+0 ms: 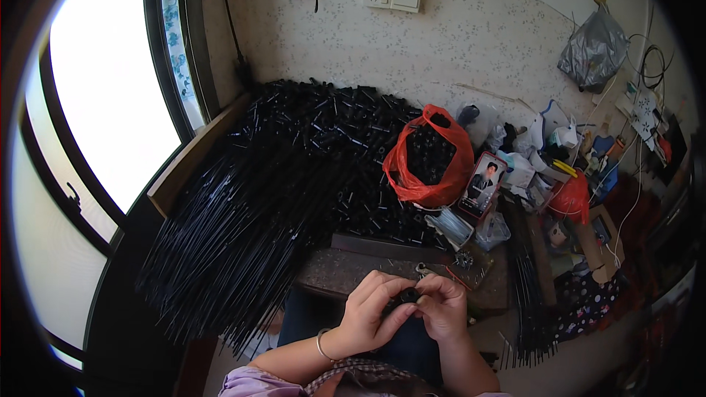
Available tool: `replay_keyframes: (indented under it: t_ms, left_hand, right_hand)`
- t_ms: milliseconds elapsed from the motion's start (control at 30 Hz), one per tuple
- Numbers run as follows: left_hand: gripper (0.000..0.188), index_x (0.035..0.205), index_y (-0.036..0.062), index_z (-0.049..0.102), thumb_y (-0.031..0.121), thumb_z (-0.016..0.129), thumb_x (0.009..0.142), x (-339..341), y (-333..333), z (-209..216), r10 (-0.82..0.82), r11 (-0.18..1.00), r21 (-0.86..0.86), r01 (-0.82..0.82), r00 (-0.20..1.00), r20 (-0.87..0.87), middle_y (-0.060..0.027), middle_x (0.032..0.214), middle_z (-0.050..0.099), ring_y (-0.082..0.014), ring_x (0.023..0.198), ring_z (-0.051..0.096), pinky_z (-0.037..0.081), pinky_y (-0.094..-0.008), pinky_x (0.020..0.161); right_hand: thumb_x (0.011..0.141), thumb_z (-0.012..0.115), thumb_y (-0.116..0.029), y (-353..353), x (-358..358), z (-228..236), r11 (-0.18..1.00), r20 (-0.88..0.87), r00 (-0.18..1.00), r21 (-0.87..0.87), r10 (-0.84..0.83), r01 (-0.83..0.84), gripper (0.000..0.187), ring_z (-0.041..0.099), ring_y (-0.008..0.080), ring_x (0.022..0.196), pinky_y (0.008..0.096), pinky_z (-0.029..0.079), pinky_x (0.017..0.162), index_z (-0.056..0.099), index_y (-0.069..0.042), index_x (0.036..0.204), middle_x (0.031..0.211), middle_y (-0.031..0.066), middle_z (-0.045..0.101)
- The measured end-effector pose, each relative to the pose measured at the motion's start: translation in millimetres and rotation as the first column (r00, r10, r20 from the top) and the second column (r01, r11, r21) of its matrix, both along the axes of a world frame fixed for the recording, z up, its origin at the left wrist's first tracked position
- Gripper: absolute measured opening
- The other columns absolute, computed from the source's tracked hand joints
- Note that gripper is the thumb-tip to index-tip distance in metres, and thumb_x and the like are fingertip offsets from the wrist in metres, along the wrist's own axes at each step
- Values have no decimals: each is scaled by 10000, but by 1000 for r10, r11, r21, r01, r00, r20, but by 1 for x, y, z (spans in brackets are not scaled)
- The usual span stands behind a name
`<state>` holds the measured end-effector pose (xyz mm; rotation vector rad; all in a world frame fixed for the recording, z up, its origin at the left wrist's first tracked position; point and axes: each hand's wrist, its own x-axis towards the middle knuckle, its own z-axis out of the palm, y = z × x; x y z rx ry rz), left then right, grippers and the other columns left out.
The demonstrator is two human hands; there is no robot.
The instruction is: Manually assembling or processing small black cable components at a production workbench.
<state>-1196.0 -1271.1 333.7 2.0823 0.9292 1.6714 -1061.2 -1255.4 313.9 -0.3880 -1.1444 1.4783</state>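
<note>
Watching remotely, I saw both hands' fingertips pinching a black cylindrical part (409, 295): left hand (370, 312) at its nine o'clock, right hand (446, 310) at three. Round end faced me; long axis hidden, couldn't tell. Black tube heap (323, 119) lay at eleven.

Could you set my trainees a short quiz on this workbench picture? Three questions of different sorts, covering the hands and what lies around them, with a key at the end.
1. Multiple choice: what are the left hand and right hand holding between them?
A) a phone
B) a small black part
C) a grey bag

2. True or false: the wide-open red bag has black pieces inside it.

3. Fill the gap: a bangle is worn on the person's ____ wrist.

Key: 1: B. 2: true. 3: left.
</note>
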Motion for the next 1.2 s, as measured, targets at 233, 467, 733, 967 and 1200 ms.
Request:
replay_keyframes:
  t_ms: [233,467,733,967,1200]
  left_hand:
    - [514,953,6,362,480,268,776,44,44,-24,-657,493,-376,785,619,430,-89,722,478,-124,590,448,368,-209,541]
    - [434,854,-27,416,387,467,737,76,103,-20,-537,321,-350,880,474,698,-120,757,488,-130,637,491,372,-203,523]
    - [340,856,0,437,294,541,719,124,159,-14,-451,486,-263,833,497,741,-52,751,496,-57,609,451,360,-157,551]
    - [354,804,2,390,354,411,774,171,216,-26,-397,842,-144,519,779,485,-49,636,460,-56,483,384,307,-175,437]
    - [265,554,6,448,210,580,661,180,269,-12,-404,753,-237,614,716,569,-63,464,452,-96,390,393,274,-205,375]
  right_hand:
    - [408,766,-166,40,44,8,999,229,973,13,-38,36,815,381,87,763,188,328,638,302,-63,1069,973,32,329]
    - [430,745,-262,85,100,42,650,451,567,731,-689,208,707,403,158,735,233,343,588,425,-62,1028,883,72,383]
    - [526,669,-198,138,138,60,223,205,270,974,-941,38,291,409,166,705,298,324,590,570,-75,771,731,2,475]
    - [529,651,-22,192,177,30,534,274,642,807,-716,251,151,442,159,556,250,355,492,546,-49,635,623,38,487]
    - [636,589,-143,249,284,-74,643,659,-192,752,-727,147,379,407,271,929,353,372,729,475,-46,984,992,137,436]
